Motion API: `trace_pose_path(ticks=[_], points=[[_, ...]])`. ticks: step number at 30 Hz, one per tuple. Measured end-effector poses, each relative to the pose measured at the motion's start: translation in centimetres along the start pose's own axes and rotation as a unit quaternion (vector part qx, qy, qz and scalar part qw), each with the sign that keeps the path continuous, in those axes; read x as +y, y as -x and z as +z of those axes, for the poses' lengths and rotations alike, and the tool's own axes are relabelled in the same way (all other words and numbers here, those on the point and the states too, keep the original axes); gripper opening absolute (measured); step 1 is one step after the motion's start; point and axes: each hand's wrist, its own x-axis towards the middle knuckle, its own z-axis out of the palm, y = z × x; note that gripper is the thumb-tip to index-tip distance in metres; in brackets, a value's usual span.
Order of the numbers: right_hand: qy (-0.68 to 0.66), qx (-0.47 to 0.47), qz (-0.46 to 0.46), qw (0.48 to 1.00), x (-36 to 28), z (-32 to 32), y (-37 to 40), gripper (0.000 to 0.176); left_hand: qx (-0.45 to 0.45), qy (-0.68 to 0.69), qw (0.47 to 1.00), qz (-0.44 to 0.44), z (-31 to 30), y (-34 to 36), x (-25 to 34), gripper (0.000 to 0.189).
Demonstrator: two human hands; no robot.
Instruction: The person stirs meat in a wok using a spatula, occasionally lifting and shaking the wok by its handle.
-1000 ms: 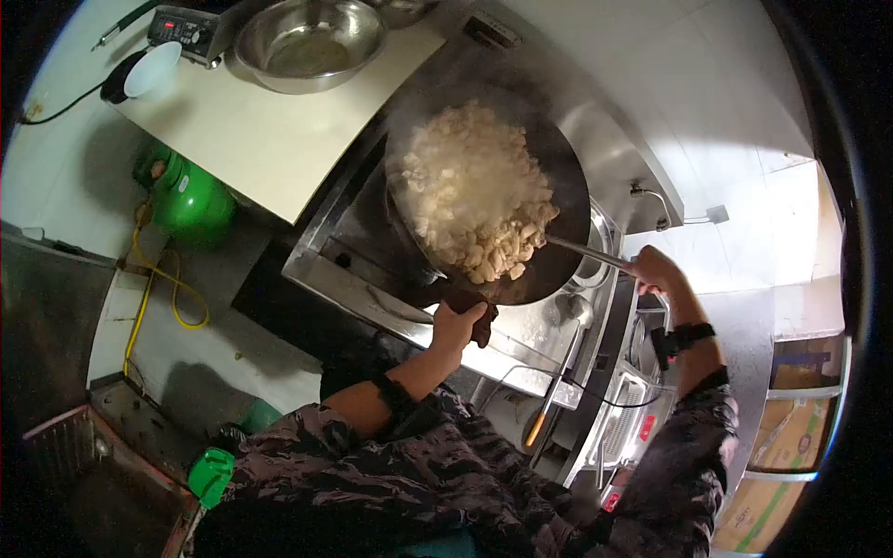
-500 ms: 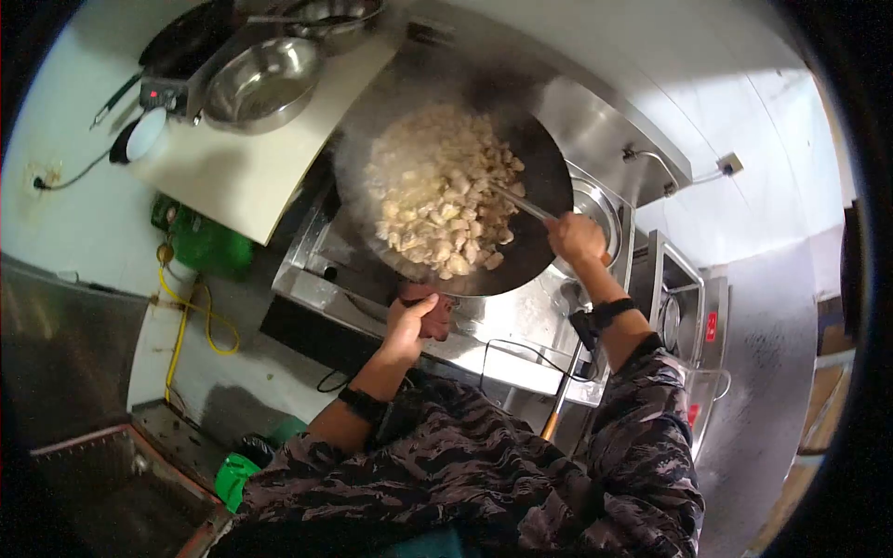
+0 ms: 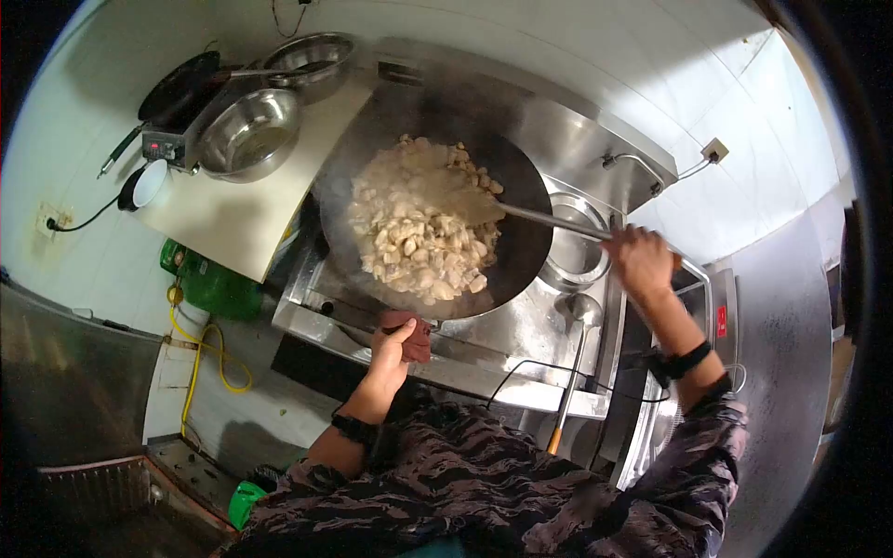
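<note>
A large dark wok [image 3: 528, 186] holds a heap of pale, chopped, steaming food [image 3: 419, 246]. My left hand [image 3: 391, 353] grips a reddish-brown cloth [image 3: 406, 337] at the wok's near edge; what lies under the cloth is hidden. On the right, my right hand [image 3: 642, 260] is closed around the handle of a long metal spatula [image 3: 558, 221]. Its blade reaches into the food near the middle of the wok and is partly covered there.
Steel bowls [image 3: 249, 138] and a dark pan [image 3: 177, 88] stand on the pale counter [image 3: 219, 209] at left. Right of the wok are a round steel pot [image 3: 575, 244] and a ladle [image 3: 577, 339]. A green gas cylinder [image 3: 219, 286] stands below the counter.
My right hand has moved right, away from the wok, and more of the spatula shaft shows. The food has shifted in the wok. My left hand still holds the cloth.
</note>
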Motion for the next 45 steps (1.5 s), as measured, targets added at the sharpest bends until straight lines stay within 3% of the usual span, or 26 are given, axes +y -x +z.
trace_pose_path(ticks=[6, 12, 15, 16, 17, 19, 21, 24, 27, 29, 30, 34, 35, 37, 39, 40, 41, 43, 45], points=[[0.022, -0.160, 0.043, 0.986, 3.2, -4.9, -8.0, 0.034, 0.022, -0.043, 0.999, 0.010, 0.3, 0.3, 0.2, 0.019], [-0.025, -0.279, 0.088, 0.956, 1.0, 3.1, -15.0, 0.051, 0.082, -0.076, 0.994, 0.015, 1.6, 0.6, 0.6, 0.021], [-0.114, -0.271, 0.105, 0.950, -3.4, 6.3, -15.4, 0.051, 0.100, -0.104, 0.989, 0.022, 1.4, 0.5, 0.6, 0.023], [-0.109, -0.284, 0.037, 0.952, -5.2, 4.8, -15.4, 0.054, 0.100, -0.091, 0.991, 0.015, 1.3, 0.4, 0.4, 0.023], [-0.200, -0.244, 0.099, 0.944, -6.3, 8.7, -15.5, 0.060, 0.103, -0.090, 0.990, 0.019, 1.2, 0.2, 0.4, 0.023], [-0.215, -0.227, 0.122, 0.942, -9.6, 9.0, -14.8, 0.058, 0.109, -0.114, 0.987, 0.022, 0.9, 0.0, 0.1, 0.024], [-0.213, -0.183, 0.056, 0.958, -11.2, 8.6, -13.6, 0.052, 0.100, -0.135, 0.985, 0.026, 0.7, -0.1, 0.3, 0.022], [-0.197, -0.120, 0.031, 0.973, -11.5, 8.6, -11.4, 0.051, 0.075, -0.147, 0.986, 0.017, 0.7, 0.4, 0.7, 0.020], [-0.155, -0.040, 0.001, 0.987, -9.9, 6.7, -8.4, 0.048, 0.092, -0.134, 0.987, 0.022, 1.2, 0.3, 0.4, 0.019], [-0.146, -0.045, -0.031, 0.988, -7.4, 5.6, -6.8, 0.046, 0.048, -0.107, 0.993, 0.004, 0.7, 0.3, 0.7, 0.019], [-0.118, -0.005, -0.036, 0.992, -6.0, 4.9, -6.1, 0.044, -0.016, -0.078, 0.996, -0.026, 0.9, 0.8, 1.6, 0.017], [-0.007, 0.123, -0.044, 0.991, 0.0, 3.4, -6.8, 0.039, 0.039, -0.112, 0.993, 0.008, 1.9, 0.9, 1.4, 0.016], [0.003, 0.113, -0.043, 0.993, 1.4, 4.3, -8.3, 0.039, 0.043, -0.120, 0.992, 0.013, 1.4, 0.7, 1.1, 0.017], [0.031, -0.007, -0.008, 0.999, 2.3, 3.4, -12.2, 0.042, 0.049, -0.128, 0.990, 0.022, 1.4, 0.6, 0.7, 0.017], [0.031, -0.036, 0.007, 0.999, 2.7, 4.0, -16.8, 0.043, 0.120, -0.131, 0.983, 0.049, 1.8, 0.4, 0.5, 0.020], [0.032, -0.070, 0.024, 0.997, 2.6, 3.9, -19.3, 0.045, 0.050, -0.110, 0.992, 0.019, 1.4, 0.7, 1.0, 0.026], [0.016, -0.083, 0.018, 0.996, 2.6, 3.6, -21.4, 0.048, 0.056, -0.109, 0.992, 0.028, 1.4, 0.8, 1.1, 0.026], [-0.005, -0.063, 0.019, 0.998, 2.1, 5.2, -25.3, 0.048, 0.214, -0.159, 0.962, -0.054, 5.6, 2.6, 3.0, 0.028], [-0.013, -0.043, -0.003, 0.999, -0.3, 6.6, -28.7, 0.048, 0.174, -0.153, 0.973, 0.006, 2.9, 1.1, 1.4, 0.030]])
